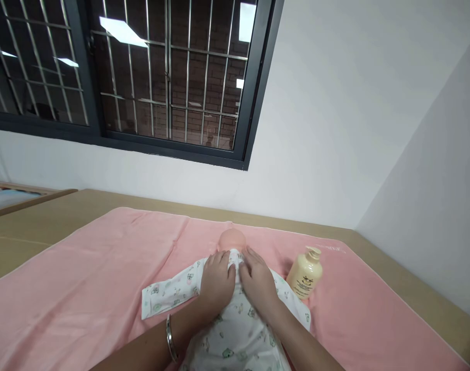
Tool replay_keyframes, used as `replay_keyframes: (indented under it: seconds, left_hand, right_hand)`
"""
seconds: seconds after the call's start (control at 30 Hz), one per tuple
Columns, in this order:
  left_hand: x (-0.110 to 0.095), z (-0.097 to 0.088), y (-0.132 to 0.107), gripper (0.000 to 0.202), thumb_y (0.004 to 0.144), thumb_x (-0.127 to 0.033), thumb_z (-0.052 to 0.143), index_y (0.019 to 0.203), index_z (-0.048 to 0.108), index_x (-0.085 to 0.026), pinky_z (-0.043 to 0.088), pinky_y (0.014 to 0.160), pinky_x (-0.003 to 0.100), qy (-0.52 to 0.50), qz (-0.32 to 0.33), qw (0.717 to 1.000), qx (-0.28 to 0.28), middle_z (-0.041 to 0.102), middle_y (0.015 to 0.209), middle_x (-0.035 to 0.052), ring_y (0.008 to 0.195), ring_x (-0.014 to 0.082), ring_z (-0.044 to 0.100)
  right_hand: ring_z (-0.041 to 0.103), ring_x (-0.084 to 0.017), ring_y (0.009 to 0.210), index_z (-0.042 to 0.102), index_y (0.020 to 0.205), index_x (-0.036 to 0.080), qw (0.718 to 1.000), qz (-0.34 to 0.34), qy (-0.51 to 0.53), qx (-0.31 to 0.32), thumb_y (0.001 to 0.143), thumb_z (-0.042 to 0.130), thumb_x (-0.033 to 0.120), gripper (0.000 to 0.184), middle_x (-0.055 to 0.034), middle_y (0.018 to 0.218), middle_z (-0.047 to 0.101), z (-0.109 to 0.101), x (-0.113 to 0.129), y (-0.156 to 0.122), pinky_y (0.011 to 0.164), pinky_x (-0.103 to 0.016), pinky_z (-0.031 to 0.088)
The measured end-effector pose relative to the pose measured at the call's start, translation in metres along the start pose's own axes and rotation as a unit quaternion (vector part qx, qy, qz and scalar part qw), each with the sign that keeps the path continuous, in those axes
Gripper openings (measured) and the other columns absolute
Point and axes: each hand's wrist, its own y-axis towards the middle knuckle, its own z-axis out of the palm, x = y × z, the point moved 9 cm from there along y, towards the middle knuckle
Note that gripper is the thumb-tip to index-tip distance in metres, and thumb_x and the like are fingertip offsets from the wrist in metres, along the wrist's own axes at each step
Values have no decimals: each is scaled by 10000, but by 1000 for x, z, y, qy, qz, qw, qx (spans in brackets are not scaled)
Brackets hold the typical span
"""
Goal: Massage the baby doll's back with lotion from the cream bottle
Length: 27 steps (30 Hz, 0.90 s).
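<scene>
A baby doll lies on a pink towel [84, 288], its bald head [232, 240] pointing away from me. It wears a white printed garment [235, 335] with one sleeve spread to the left. My left hand [216, 281] rests on the doll's chest near the collar, fingers curled onto the cloth. My right hand [258, 281] lies beside it on the same collar area, fingers bent and pressing the fabric. A silver bangle [170, 339] circles my left wrist.
A cream pump bottle [305, 274] lies tilted on the towel just right of the doll. The towel covers a tan table [45, 216] that runs to a white wall. A barred dark window [142, 77] is above.
</scene>
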Motion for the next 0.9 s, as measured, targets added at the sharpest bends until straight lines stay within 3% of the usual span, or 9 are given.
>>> replay_keyframes:
  seconds: [0.2, 0.37, 0.43, 0.53, 0.6, 0.73, 0.83, 0.9]
  left_hand:
    - [-11, 0, -8, 350, 908, -190, 417, 1184, 616, -109, 407, 1035, 480, 48, 28, 998, -23, 645, 1221, 148, 1146, 292, 567]
    - [-32, -1, -10, 349, 859, -115, 427, 1132, 644, -134, 370, 1063, 489, 89, 132, 987, 1, 653, 1188, 135, 1155, 300, 558]
    - [-24, -2, -2, 331, 882, -143, 413, 1119, 645, -140, 418, 1011, 454, 79, 105, 991, 31, 663, 1152, 129, 1103, 281, 586]
    - [2, -3, 10, 325, 937, -240, 387, 1097, 649, -135, 473, 923, 413, 66, 2, 995, 70, 687, 1071, 126, 1026, 261, 626]
    - [8, -6, 10, 359, 955, -289, 379, 1114, 652, -118, 444, 973, 454, 99, -25, 993, 63, 689, 1097, 148, 1093, 289, 613]
    - [-21, -7, -11, 381, 923, -200, 412, 1222, 620, -87, 291, 1115, 534, 179, 64, 981, 30, 624, 1280, 183, 1275, 337, 507]
    - [-36, -3, -22, 386, 879, -167, 455, 1219, 619, -84, 333, 1088, 504, 171, 98, 979, 50, 626, 1269, 181, 1200, 327, 559]
    - [-30, -4, -15, 350, 902, -207, 432, 1171, 635, -111, 377, 1042, 474, 138, 76, 985, 64, 645, 1214, 161, 1143, 309, 582]
  right_hand:
    - [435, -245, 1355, 551, 1355, 82, 1000, 15, -10, 23, 932, 372, 248, 488, -145, 1430, 520, 21, -29, 14, 1150, -381, 285]
    - [463, -230, 1335, 559, 1331, 63, 998, 23, 18, 53, 958, 340, 294, 491, -158, 1422, 526, 17, -32, 21, 1142, -365, 302]
    - [461, -239, 1335, 579, 1309, 67, 998, 15, 0, 64, 965, 318, 278, 481, -161, 1409, 538, 15, -21, 15, 1149, -379, 287]
    - [386, -268, 1390, 541, 1359, 73, 995, -10, -51, 83, 949, 341, 238, 485, -169, 1459, 481, 19, 2, -3, 1171, -420, 238]
    - [340, -273, 1418, 522, 1387, 105, 993, -28, -67, 94, 935, 368, 218, 491, -153, 1496, 437, 21, 14, -12, 1173, -427, 231]
    - [413, -229, 1374, 537, 1368, 122, 994, -20, -57, 94, 950, 335, 209, 472, -129, 1459, 492, 14, 7, -1, 1154, -365, 272]
    - [436, -247, 1355, 552, 1332, 61, 992, 20, -75, 102, 963, 297, 212, 473, -173, 1424, 519, 10, -11, 14, 1145, -382, 281]
    - [411, -282, 1371, 558, 1320, 34, 989, 19, -99, 109, 960, 297, 205, 476, -209, 1423, 506, 10, -10, 12, 1151, -422, 259]
